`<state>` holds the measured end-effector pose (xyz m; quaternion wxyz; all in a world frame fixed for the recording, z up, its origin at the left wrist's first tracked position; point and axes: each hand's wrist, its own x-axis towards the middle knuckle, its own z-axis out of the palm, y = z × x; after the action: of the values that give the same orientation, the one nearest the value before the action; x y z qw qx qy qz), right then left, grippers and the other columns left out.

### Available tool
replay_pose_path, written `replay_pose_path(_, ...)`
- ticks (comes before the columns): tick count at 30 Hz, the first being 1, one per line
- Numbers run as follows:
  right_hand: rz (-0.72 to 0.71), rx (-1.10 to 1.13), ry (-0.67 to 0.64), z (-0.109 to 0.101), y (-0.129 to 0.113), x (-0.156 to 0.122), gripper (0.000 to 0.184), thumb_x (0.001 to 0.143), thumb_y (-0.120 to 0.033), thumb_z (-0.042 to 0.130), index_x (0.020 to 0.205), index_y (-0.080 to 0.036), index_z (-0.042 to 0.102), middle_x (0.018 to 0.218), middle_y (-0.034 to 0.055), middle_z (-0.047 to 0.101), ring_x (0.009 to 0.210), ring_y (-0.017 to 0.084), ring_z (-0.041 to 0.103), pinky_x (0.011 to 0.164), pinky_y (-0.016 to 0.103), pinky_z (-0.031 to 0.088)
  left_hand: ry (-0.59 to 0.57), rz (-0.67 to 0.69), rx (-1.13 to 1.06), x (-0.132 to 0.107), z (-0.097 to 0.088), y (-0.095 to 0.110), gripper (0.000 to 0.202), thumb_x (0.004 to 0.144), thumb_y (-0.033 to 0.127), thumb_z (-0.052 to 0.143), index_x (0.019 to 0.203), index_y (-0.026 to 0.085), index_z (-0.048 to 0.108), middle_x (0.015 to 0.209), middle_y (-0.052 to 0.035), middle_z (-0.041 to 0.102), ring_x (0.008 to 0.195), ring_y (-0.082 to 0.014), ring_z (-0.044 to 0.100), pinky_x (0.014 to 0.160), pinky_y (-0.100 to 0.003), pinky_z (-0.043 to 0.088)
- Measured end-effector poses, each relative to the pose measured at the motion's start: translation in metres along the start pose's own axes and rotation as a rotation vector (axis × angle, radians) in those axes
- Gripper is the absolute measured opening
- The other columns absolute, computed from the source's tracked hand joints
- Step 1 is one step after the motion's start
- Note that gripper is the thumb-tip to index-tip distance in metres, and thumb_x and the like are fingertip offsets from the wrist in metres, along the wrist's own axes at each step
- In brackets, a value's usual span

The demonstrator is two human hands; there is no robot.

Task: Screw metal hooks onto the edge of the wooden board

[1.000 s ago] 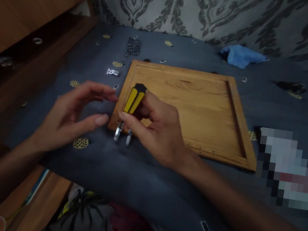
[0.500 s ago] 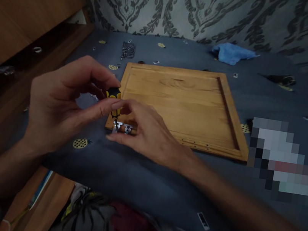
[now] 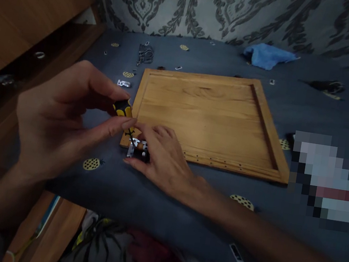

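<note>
My left hand (image 3: 61, 118) is closed, pinching the black-and-yellow handle of a small screwdriver (image 3: 128, 125) between thumb and fingertips. The screwdriver leans, its shaft running down to a metal hinge (image 3: 133, 143) at the near left corner of a framed wooden panel (image 3: 197, 112). Around that hinge, my right hand (image 3: 169, 163) is closed, thumb on the near side and fingers over the panel's edge. Part of the hinge is hidden by these fingers. Whether the tip sits in a screw is too small to tell.
Another metal hinge (image 3: 124, 83) lies on the dark blue pineapple-print cloth (image 3: 181, 219), left of the panel. Behind it is a small heap of dark metal pieces (image 3: 145, 54). A blue cloth (image 3: 269, 56) and a black object (image 3: 327, 86) lie at the back right. A wooden cabinet (image 3: 33, 0) stands left.
The screwdriver has tilted further, its handle moving left with my left hand. My right hand's fingers have shifted around the hinge. The loose hinge left of the panel now shows more fully.
</note>
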<state>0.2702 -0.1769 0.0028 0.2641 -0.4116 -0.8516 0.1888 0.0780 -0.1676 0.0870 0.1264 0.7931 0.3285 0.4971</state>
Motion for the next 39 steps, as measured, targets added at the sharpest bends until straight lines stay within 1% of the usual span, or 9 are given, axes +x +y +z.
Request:
replay_pose_path(3,0.017,0.012,0.004,0.0,-0.001,0.0,0.065,0.086,-0.051,0.083,0.137,-0.016,0.06,0.119,0.0125,0.075,0.111,0.031,0.063,0.097,0.045,0.046,-0.03,-0.096,-0.028,0.002,-0.002,0.005,0.04,0.076,0.015,0.09,0.108,0.037,0.08,0.098,0.0025,0.078,0.089,-0.0239,0.078,0.078,-0.043,0.072)
replay_pose_path(7,0.018,0.022,0.003,0.0,-0.001,0.001,0.067,0.085,-0.048,0.084,0.138,-0.014,0.06,0.119,0.0142,0.075,0.111,0.032,0.063,0.097,0.046,0.047,-0.034,-0.172,-0.049,0.003,-0.001,0.008,0.036,0.076,0.02,0.09,0.105,0.038,0.081,0.099,0.0012,0.08,0.09,-0.0266,0.078,0.079,-0.046,0.07)
replay_pose_path(12,0.012,0.015,0.02,0.0,-0.001,0.0,0.063,0.087,-0.046,0.083,0.136,-0.015,0.06,0.119,0.0138,0.075,0.11,0.032,0.063,0.096,0.046,0.046,0.026,-0.12,0.005,-0.002,0.006,0.002,0.036,0.079,0.021,0.088,0.108,0.041,0.079,0.098,0.0003,0.077,0.087,-0.0263,0.076,0.072,-0.047,0.067)
replay_pose_path(17,0.017,0.004,0.006,0.001,-0.003,0.0,0.059,0.088,-0.044,0.081,0.134,-0.014,0.06,0.119,0.0145,0.074,0.111,0.032,0.063,0.095,0.045,0.046,0.103,-0.083,-0.007,-0.003,0.01,-0.002,0.037,0.07,0.02,0.095,0.101,0.035,0.08,0.092,0.0016,0.076,0.081,-0.0222,0.074,0.067,-0.041,0.065)
replay_pose_path(20,0.028,0.019,0.007,0.001,-0.003,0.0,0.059,0.088,-0.043,0.082,0.134,-0.014,0.06,0.119,0.0137,0.074,0.111,0.032,0.063,0.095,0.044,0.045,0.049,-0.195,-0.011,0.001,0.006,0.002,0.031,0.074,0.022,0.093,0.099,0.032,0.079,0.093,0.0004,0.076,0.082,-0.0235,0.075,0.069,-0.045,0.064)
replay_pose_path(23,0.034,0.038,0.019,0.002,-0.002,-0.001,0.059,0.088,-0.043,0.081,0.134,-0.014,0.059,0.116,0.0123,0.075,0.111,0.032,0.062,0.095,0.045,0.045,0.004,-0.233,-0.016,0.006,0.001,0.003,0.026,0.075,0.022,0.092,0.095,0.032,0.078,0.092,-0.0014,0.077,0.079,-0.0263,0.076,0.068,-0.049,0.066)
replay_pose_path(27,0.035,0.059,0.028,0.004,-0.001,0.0,0.062,0.086,-0.044,0.082,0.136,-0.015,0.058,0.114,0.0116,0.075,0.112,0.032,0.063,0.096,0.045,0.045,-0.062,-0.182,-0.062,0.012,-0.002,0.001,0.027,0.076,0.022,0.091,0.094,0.038,0.079,0.09,-0.0005,0.077,0.079,-0.0281,0.078,0.068,-0.051,0.068)
replay_pose_path(31,0.038,0.062,0.02,0.004,-0.001,0.001,0.064,0.086,-0.042,0.083,0.136,-0.012,0.057,0.115,0.013,0.075,0.112,0.032,0.063,0.097,0.045,0.045,-0.13,-0.107,-0.096,0.016,-0.005,-0.004,0.031,0.077,0.016,0.09,0.099,0.035,0.081,0.088,-0.0009,0.078,0.08,-0.0267,0.079,0.064,-0.045,0.068)
replay_pose_path(39,0.049,0.075,0.015,0.003,-0.001,0.001,0.062,0.086,-0.042,0.082,0.135,-0.015,0.057,0.117,0.0128,0.075,0.114,0.033,0.063,0.097,0.046,0.045,-0.16,-0.054,-0.101,0.021,-0.004,-0.003,0.035,0.073,0.014,0.091,0.099,0.036,0.082,0.084,-0.0011,0.078,0.073,-0.0288,0.078,0.058,-0.048,0.07)
